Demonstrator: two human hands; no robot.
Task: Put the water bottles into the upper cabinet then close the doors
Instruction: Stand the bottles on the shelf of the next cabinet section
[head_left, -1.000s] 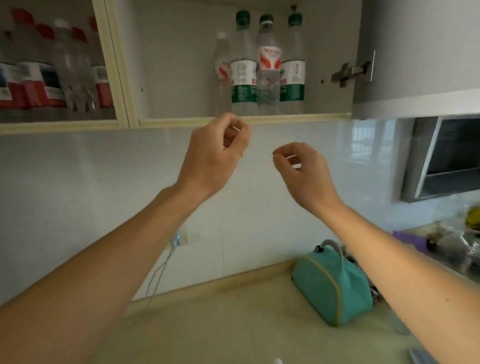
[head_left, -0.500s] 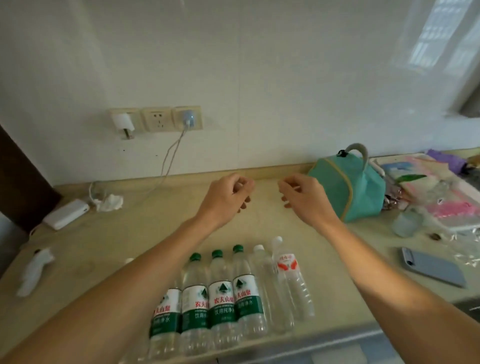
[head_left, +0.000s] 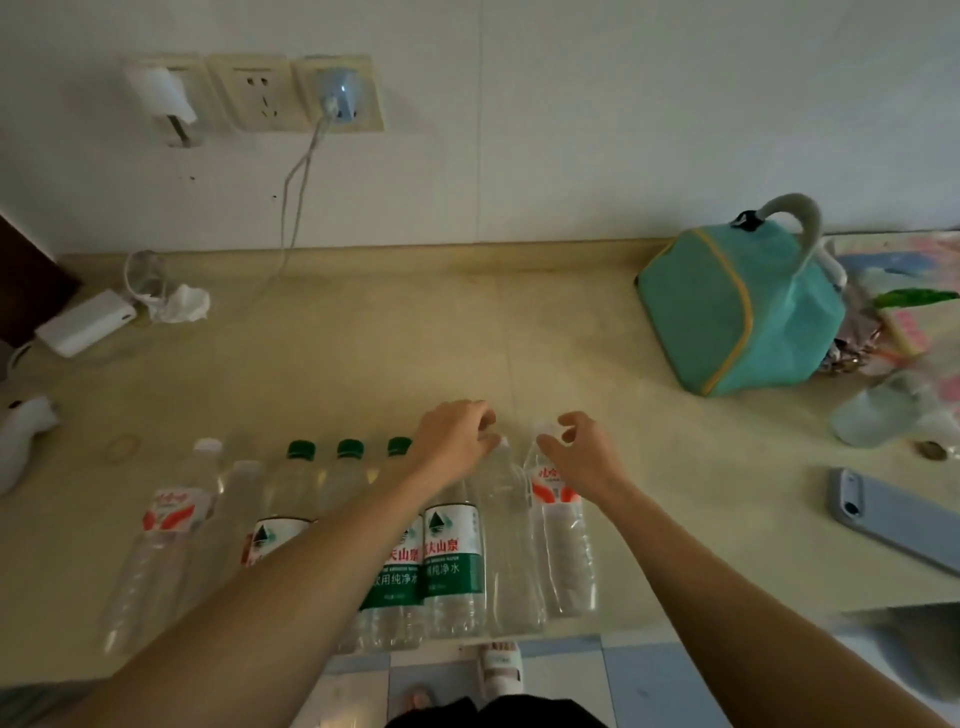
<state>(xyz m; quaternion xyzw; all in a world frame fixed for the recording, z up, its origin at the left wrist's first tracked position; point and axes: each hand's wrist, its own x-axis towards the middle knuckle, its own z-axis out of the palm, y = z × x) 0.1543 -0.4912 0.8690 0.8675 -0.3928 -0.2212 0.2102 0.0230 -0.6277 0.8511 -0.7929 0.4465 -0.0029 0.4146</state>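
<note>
Water bottles (head_left: 452, 561), seven by my count, lie side by side in a row near the front edge of the counter (head_left: 363, 364), caps pointing toward the wall. Three have green caps and green-and-white labels printed with Chinese characters; two carry red-and-white labels, one at each end of the row; two look plain and clear. I cannot tell how full any of them is. My left hand (head_left: 457, 436) is curled over the neck of the plain bottle (head_left: 511, 545) second from the right, though whether I truly grip it I cannot tell. My right hand (head_left: 582, 452) has its fingers (head_left: 550, 446) bent around the cap end of the rightmost red-label bottle (head_left: 563, 551). One teal bag (head_left: 737, 306) sits zipped at the back right, and one phone (head_left: 893, 519) lies face down near it.
</note>
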